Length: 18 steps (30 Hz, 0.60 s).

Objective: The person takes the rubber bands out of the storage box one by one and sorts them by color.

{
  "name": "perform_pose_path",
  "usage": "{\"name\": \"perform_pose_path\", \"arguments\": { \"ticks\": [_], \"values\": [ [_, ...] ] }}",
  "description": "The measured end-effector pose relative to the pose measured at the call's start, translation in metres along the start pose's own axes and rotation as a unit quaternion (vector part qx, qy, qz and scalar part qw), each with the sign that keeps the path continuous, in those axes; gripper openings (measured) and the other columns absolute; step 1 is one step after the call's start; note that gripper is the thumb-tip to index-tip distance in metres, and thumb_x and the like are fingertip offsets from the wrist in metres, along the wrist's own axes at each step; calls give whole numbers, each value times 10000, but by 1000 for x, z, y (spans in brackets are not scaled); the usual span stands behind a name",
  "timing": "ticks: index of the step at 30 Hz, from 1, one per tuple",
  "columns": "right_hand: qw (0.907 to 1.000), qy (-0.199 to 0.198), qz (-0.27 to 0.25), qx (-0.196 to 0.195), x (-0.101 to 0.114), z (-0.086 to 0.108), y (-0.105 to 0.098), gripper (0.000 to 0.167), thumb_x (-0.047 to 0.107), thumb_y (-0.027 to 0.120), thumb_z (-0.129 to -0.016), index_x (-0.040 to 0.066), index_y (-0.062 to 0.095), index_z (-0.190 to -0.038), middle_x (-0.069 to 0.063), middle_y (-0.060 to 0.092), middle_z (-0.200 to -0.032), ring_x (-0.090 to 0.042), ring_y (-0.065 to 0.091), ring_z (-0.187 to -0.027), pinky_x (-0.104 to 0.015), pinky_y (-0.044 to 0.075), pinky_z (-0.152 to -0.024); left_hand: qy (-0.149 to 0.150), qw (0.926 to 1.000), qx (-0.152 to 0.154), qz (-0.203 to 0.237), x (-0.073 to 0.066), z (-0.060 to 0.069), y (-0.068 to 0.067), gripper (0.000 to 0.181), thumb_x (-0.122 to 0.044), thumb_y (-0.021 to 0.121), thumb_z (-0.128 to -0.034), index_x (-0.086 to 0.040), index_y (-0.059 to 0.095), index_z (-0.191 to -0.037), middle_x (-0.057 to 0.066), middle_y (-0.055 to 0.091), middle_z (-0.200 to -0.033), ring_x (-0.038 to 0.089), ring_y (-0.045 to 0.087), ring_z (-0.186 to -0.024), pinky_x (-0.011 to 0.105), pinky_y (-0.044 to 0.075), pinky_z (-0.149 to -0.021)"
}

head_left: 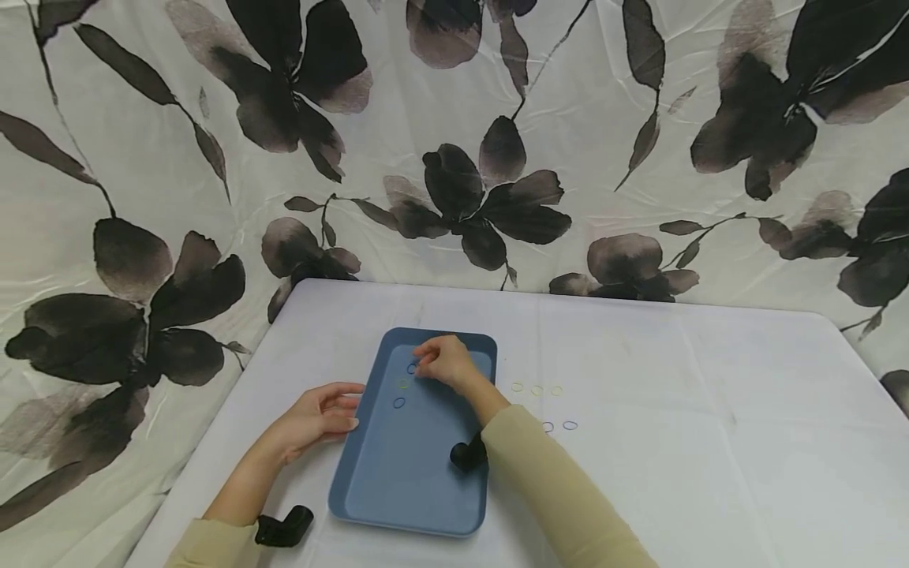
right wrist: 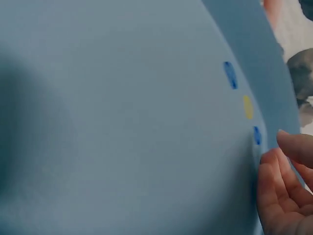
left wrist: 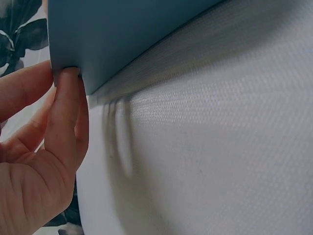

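Note:
A blue rectangular tray (head_left: 408,465) lies on the table. My left hand (head_left: 319,414) holds its left rim, with fingertips (left wrist: 68,81) against the edge in the left wrist view. Over the far part of the tray is my right hand (head_left: 450,364), beside a small blue ring (head_left: 412,368). In the right wrist view its thumb and fingers are apart, with nothing seen between them. Nearer in the same column lie a yellow ring (head_left: 403,384) and another blue ring (head_left: 399,402), both thin like elastic bands.
Right of the tray, several yellow rings (head_left: 536,390) lie in a row on the white table (head_left: 675,457). Closer in are blue rings (head_left: 570,425), one partly behind the right sleeve (head_left: 554,481). A floral cloth (head_left: 454,102) hangs behind the table.

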State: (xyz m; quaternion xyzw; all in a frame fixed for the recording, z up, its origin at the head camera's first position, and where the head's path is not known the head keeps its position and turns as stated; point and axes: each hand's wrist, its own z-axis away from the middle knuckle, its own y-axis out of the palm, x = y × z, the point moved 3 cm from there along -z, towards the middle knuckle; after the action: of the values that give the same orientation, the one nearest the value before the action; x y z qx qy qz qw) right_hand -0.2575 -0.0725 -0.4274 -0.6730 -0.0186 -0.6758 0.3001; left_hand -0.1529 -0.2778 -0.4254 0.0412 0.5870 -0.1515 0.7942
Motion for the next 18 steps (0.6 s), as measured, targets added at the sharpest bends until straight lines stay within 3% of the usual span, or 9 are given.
{"name": "perform_pose_path", "arguments": {
  "ticks": [5, 11, 18],
  "values": [
    [9972, -228, 657, -280, -5, 0, 6, 261, -10, 735, -748, -12, 697, -1007, -48, 601, -693, -93, 484, -595, -216, 402, -557, 8, 10000, -1, 36, 1, -1, 0, 649, 29, 632, -816, 122, 306, -1370, 265, 495, -1195, 131, 591, -946, 271, 511, -749],
    [9840, -491, 1621, -554, -4, -3, 15, 264, 100, 770, -741, 40, 724, -994, -20, 612, -674, -70, 474, -580, -220, 393, -552, 44, 10000, 46, 56, 1, -1, -1, 645, 33, 628, -817, 131, 303, -1365, 259, 504, -1178, 128, 594, -931, 267, 510, -740],
    [9781, -341, 1812, -962, -7, -5, 20, 198, 131, 791, -730, 73, 750, -915, -28, 656, -694, -89, 512, -574, -217, 398, -543, 38, 9999, 81, 101, 1, 0, 0, 637, 38, 621, -824, 127, 302, -1369, 249, 511, -1163, 134, 601, -928, 274, 511, -736]
  ]
}}
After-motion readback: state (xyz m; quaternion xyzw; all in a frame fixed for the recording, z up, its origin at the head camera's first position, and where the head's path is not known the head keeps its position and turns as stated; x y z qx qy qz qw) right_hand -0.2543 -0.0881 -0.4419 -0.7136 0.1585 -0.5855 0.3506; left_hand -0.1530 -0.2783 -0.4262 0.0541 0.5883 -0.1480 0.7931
